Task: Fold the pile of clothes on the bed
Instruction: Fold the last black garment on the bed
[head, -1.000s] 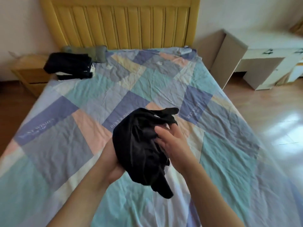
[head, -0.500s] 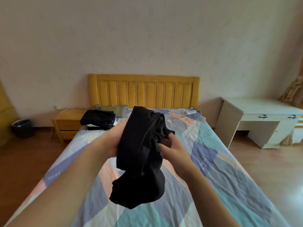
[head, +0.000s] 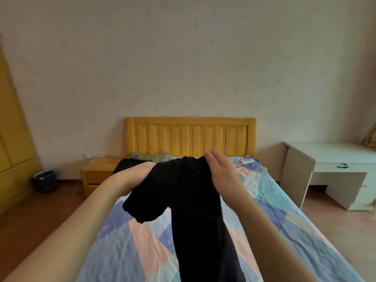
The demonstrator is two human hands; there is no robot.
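Both hands raised at chest ht over bed (head: 130, 247), arms stretched fwd. Left hand (head: 138, 174) grips black garment (head: 193, 210) at its top left edge; right hand (head: 221, 174) pinches top right edge, fingers straight. Garment hangs down btwn forearms, hiding mid bed. Folded dark clothes (head: 130, 164) near pillow (head: 150, 156), by yellow headboard (head: 191, 137). Nightstand (head: 97, 173) left, white counter (head: 329, 159) right.

The crumpled black fabric garment (head: 189, 200) has opened out and now hangs long above the patchwork-quilted bed (head: 284, 216). The left hand (head: 138, 176) and right hand (head: 221, 176) have moved apart, gripping its top corners higher up.
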